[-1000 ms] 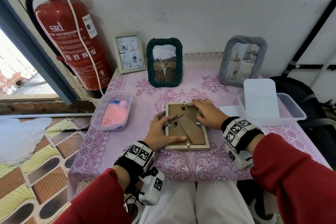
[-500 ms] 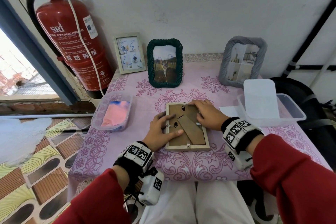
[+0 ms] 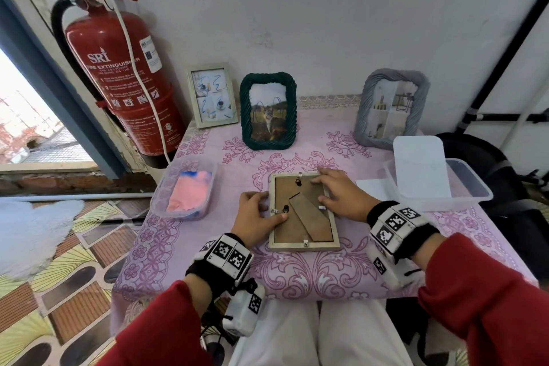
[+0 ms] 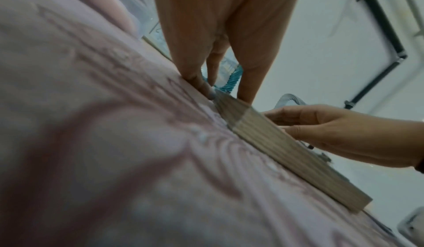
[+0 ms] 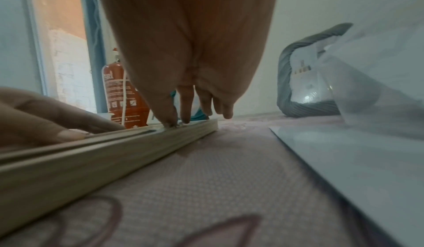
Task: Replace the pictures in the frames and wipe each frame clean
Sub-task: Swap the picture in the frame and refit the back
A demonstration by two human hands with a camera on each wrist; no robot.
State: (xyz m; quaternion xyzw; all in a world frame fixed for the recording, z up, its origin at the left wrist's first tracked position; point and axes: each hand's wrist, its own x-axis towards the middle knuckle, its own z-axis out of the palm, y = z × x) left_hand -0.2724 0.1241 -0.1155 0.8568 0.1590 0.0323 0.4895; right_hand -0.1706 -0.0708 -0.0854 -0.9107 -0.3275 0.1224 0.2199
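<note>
A: pale wooden rectangular picture frame (image 3: 303, 211) lies face down mid-counter on the pink floral tablecloth (image 3: 312, 270), brown backing board and folded stand up

B: hands?

A: left hand (image 3: 258, 218) has thumb flat on the backing near the left clip, other fingers loosely curled at the frame's left edge, holding nothing. right hand (image 3: 338, 193) lies spread over the top right corner, fingertips (image 5: 171, 122) on the rim by a tab

B: step?

A: looks like working the small metal tabs. to do it well, I'd keep the left thumb pinning the board, turn one tab at a time with a fingertip, no prying on the rim, frame kept flat so the glass doesn't shift

B: around it?

A: white sheet (image 3: 372, 189) just right of the frame, clear plastic tub with white lid (image 3: 436, 184) beyond it. clear tub with pink cloth (image 3: 187, 190) to the left for wiping. at the back: small pale frame (image 3: 212, 95), dark green woven frame (image 3: 268, 110), grey twisted frame (image 3: 392, 107). red fire extinguisher (image 3: 118, 80) off the counter's left
</note>
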